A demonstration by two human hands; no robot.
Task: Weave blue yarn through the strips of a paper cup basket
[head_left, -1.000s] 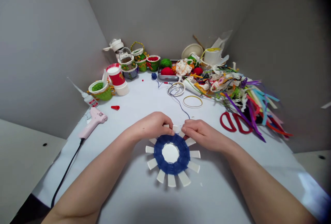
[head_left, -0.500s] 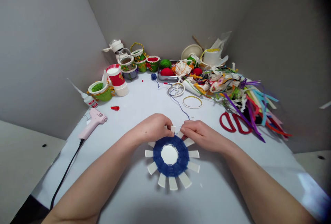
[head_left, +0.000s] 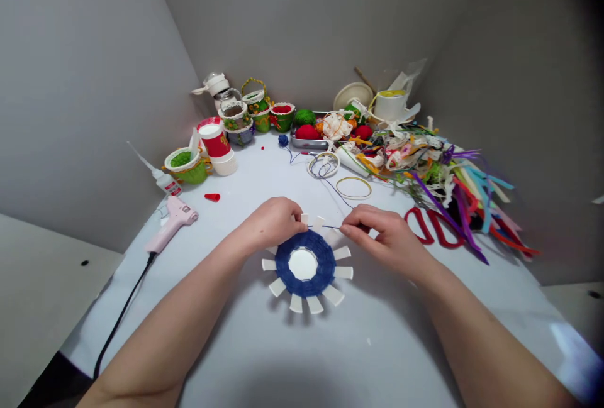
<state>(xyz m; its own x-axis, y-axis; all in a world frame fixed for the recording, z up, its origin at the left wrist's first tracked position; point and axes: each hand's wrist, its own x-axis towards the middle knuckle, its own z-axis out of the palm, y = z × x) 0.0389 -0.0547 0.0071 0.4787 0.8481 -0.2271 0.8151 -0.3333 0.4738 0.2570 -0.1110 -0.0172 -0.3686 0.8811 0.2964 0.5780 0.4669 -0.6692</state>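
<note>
A cut paper cup (head_left: 342, 273) with white strips splayed out like rays has blue yarn woven in a ring around its round white base. My left hand (head_left: 279, 224) is closed on the cup's far left edge, pinching a strip between thumb and fingers. Pinched in my right hand (head_left: 382, 232) is the blue yarn (head_left: 325, 227), drawn taut across the strips at the far side. From that hand the yarn runs back over the table to a small blue ball (head_left: 283, 141).
At left lie a pink glue gun (head_left: 172, 224), a glue bottle (head_left: 166, 183) and a red cap (head_left: 212, 197). Small decorated baskets (head_left: 236, 120) line the back. A metal tray (head_left: 309, 143) holds yarn balls. Red-handled scissors (head_left: 441, 230) lie at right beside a ribbon heap (head_left: 425, 156).
My right hand has moved right, away from the strips, pulling the yarn straight. The cup has shifted up and slightly left with my left hand, which still grips its edge.
</note>
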